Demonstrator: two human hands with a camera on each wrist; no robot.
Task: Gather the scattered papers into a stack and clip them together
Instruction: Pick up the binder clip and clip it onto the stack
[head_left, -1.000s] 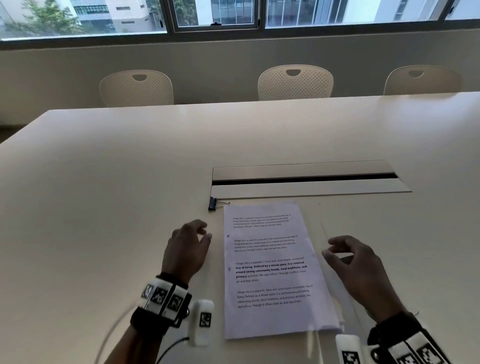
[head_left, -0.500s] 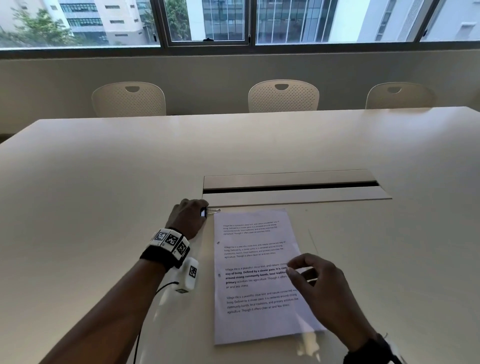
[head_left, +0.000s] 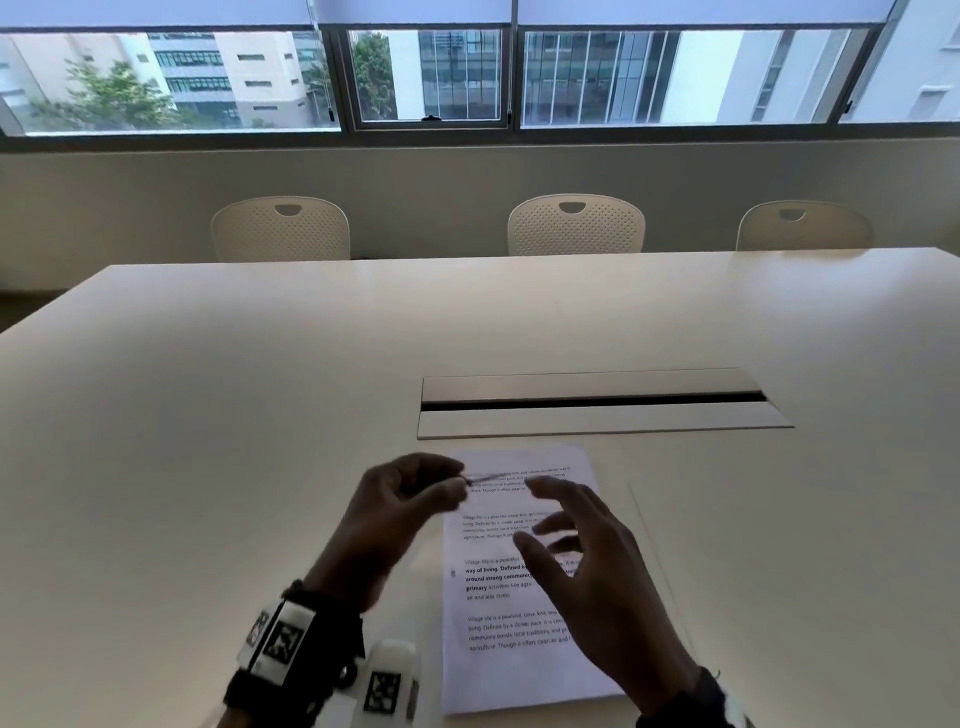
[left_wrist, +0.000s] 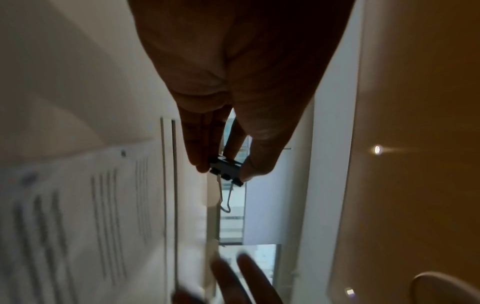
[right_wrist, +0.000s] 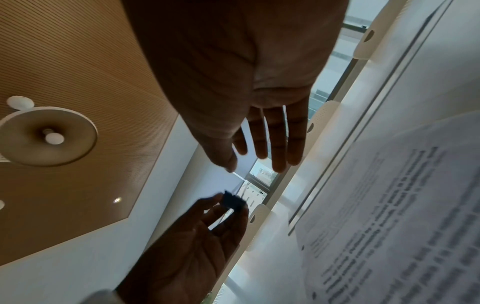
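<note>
A stack of printed papers (head_left: 519, 670) lies squared on the white table (head_left: 208, 441) in front of me, also blurred in the wrist views (left_wrist: 78, 205) (right_wrist: 389, 205). My left hand (head_left: 457, 480) is raised above the stack's upper left corner. It pinches a small black binder clip (left_wrist: 227, 169) between thumb and fingers, with the wire handles (head_left: 485, 477) pointing right. My right hand (head_left: 535, 512) hovers over the middle of the page. Its fingers (right_wrist: 272, 144) are straight and spread and hold nothing, a short way from the clip (right_wrist: 233, 202).
A long grey cable-slot cover (head_left: 592, 402) is set into the table just beyond the papers. Three white chairs (head_left: 575, 224) stand along the far edge under the windows.
My left hand reached the clip on the table by the papers' top left corner, took it and lifted it. My right hand left the stack's right edge and rose toward the clip.
</note>
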